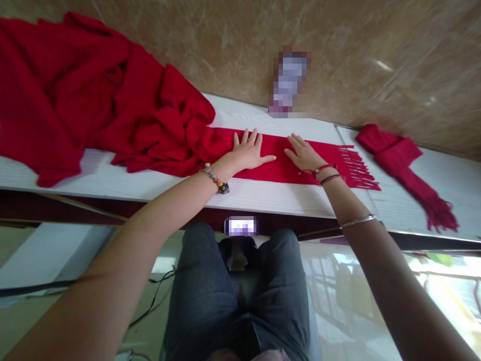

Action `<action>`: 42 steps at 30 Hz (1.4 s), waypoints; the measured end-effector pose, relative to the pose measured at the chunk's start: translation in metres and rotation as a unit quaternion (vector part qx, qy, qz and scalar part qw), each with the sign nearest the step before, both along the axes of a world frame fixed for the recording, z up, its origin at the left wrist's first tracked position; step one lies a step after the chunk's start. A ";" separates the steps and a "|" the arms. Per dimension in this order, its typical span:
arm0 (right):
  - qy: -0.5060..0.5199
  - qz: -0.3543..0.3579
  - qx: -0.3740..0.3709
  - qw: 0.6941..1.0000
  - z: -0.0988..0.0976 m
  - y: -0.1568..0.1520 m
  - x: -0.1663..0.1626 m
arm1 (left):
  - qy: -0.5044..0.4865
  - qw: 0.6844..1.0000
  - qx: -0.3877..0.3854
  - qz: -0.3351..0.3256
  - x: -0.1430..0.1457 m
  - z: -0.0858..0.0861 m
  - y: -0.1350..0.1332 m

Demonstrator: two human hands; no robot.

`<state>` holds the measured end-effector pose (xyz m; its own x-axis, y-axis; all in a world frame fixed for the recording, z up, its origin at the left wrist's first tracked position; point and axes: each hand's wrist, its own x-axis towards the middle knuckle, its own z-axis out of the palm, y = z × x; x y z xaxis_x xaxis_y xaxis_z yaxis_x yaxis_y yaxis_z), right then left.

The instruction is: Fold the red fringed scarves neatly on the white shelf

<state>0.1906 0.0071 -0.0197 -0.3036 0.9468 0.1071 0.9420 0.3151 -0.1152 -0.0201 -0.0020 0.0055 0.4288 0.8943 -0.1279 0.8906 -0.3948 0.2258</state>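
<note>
A red scarf (274, 173) with a fringed right end lies stretched along the white tabletop (240, 198). My left hand (248, 152) rests on it with spread fingers, palm down. To its right, my right hand (303, 156) is also laid on the scarf, fingers extended and pointing up and left. Left of my hands the cloth runs into a large rumpled heap of red fabric (112, 100); where one piece ends and another starts cannot be made out.
A folded red scarf (402, 160) with fringe lies at the right of the table. A blurred-out upright object (288, 80) stands against the brown marbled wall (356, 50). Dark cables (158, 291) hang below the table at the left.
</note>
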 end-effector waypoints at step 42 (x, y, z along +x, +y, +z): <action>0.032 -0.050 0.004 0.998 -0.014 -0.004 0.034 | 0.031 0.999 -0.027 -0.004 -0.002 -0.003 0.006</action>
